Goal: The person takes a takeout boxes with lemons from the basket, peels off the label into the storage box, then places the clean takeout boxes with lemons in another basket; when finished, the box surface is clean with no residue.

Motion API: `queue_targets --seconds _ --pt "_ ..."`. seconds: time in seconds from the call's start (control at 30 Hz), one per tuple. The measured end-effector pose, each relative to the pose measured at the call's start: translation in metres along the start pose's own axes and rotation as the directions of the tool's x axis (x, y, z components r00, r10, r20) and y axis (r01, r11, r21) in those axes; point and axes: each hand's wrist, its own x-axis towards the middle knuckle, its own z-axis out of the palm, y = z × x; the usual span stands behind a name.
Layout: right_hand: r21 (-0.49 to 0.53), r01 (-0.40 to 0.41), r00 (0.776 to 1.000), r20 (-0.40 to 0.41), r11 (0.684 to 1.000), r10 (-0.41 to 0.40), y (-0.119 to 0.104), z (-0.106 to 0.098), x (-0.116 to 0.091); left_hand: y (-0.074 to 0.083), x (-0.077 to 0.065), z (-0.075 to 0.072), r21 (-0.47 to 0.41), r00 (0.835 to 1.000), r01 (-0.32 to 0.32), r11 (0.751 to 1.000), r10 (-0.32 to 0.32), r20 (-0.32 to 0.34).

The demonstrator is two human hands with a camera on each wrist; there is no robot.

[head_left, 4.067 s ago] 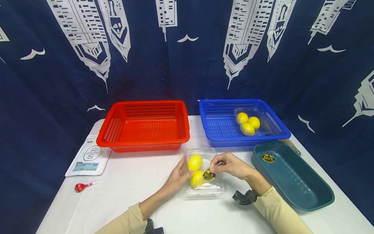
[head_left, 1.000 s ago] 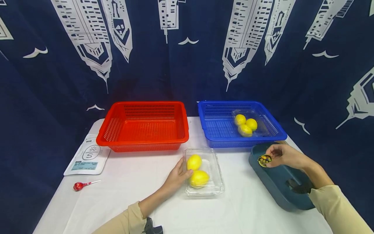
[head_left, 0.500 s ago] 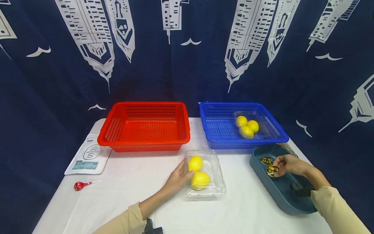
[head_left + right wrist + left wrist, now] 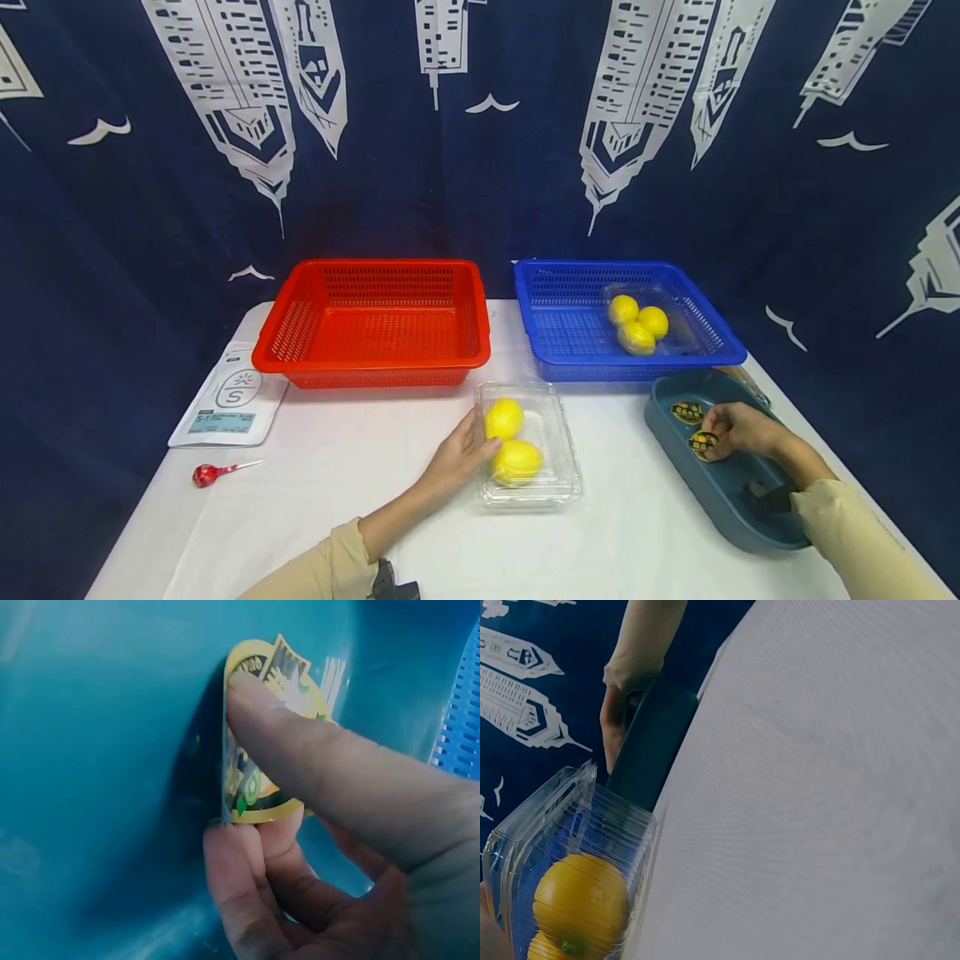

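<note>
My left hand (image 4: 456,457) holds the left side of a clear plastic clamshell box (image 4: 557,454), its thumb over the lid's edge. Two yellow lemons (image 4: 517,463) lie inside; in the left wrist view one lemon (image 4: 581,904) shows through the ribbed wall. Over at the right, my right hand (image 4: 750,432) is down inside a dark teal tray (image 4: 675,450). Its thumb and fingers pinch a round black-and-gold sticker (image 4: 259,802), which bends between them in the right wrist view. A second similar sticker (image 4: 687,412) is on the tray just behind it.
A red basket (image 4: 375,367) stands at the back left, with a white pouch (image 4: 232,400) partly behind it and a red lollipop (image 4: 206,475) in front. The blue basket (image 4: 555,367) at the back right holds another clear box with three lemons (image 4: 637,337).
My right hand has taken the sticker off the box's lid, carried it right and lowered it into the teal tray, near the other sticker. My left hand has stayed on the box.
</note>
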Motion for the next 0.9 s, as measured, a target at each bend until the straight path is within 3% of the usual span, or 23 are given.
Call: queue_targets --seconds 0.37,0.9 --pt "-0.150 -0.101 0.992 -0.085 0.983 0.089 -0.0067 0.0016 -0.0004 -0.0006 -0.0001 0.0007 -0.007 1.000 -0.005 1.000 0.005 0.001" --pt "-0.221 -0.120 0.987 -0.129 0.968 0.093 -0.0061 0.0054 -0.0043 -0.0008 0.0007 -0.0006 0.001 1.000 0.002 1.000 -0.002 0.009"
